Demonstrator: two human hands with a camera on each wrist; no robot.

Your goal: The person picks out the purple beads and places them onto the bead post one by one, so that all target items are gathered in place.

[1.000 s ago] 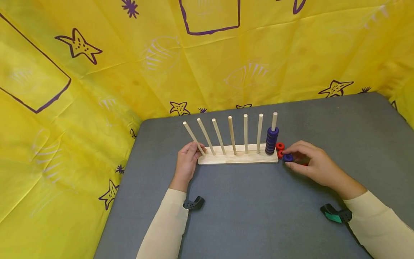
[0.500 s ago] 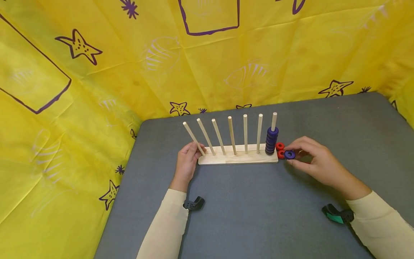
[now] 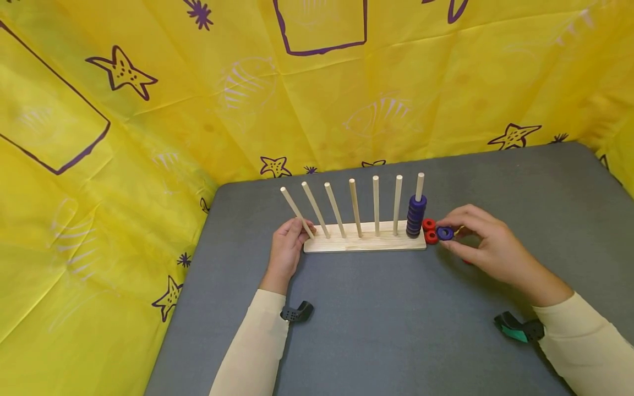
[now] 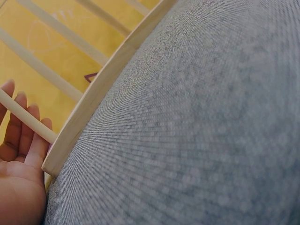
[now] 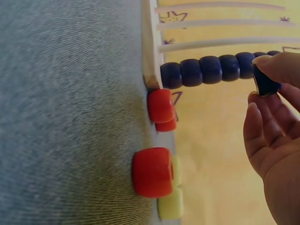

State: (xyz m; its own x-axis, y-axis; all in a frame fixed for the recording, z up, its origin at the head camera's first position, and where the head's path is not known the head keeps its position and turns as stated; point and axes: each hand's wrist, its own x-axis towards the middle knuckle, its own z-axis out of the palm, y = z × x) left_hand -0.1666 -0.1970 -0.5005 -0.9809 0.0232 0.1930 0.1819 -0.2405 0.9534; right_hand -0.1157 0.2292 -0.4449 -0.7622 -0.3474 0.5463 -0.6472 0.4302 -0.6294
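A wooden peg board (image 3: pixel 364 245) with a row of upright pegs lies on the table. Dark blue beads (image 3: pixel 415 217) are stacked on its rightmost peg. My left hand (image 3: pixel 287 247) rests against the board's left end; its loosely extended fingers reach behind the leftmost peg (image 4: pixel 26 117), touching the board. With thumb and fingers, my right hand (image 3: pixel 482 236) pinches a loose blue bead (image 3: pixel 445 233) just right of the stack, its hole facing the head camera. In the right wrist view this bead (image 5: pixel 266 82) is beside the upper end of the stack.
Red beads (image 3: pixel 429 224) lie on the table against the board's right end. Another red bead (image 5: pixel 153 172) and pale yellow beads (image 5: pixel 170 204) show in the right wrist view. The grey table (image 3: pixel 376 319) meets a yellow patterned cloth (image 3: pixel 317 110) at the back.
The right hand has raised the blue bead slightly and tipped it so its hole faces the camera, moving a little right. The left hand and board stay in place.
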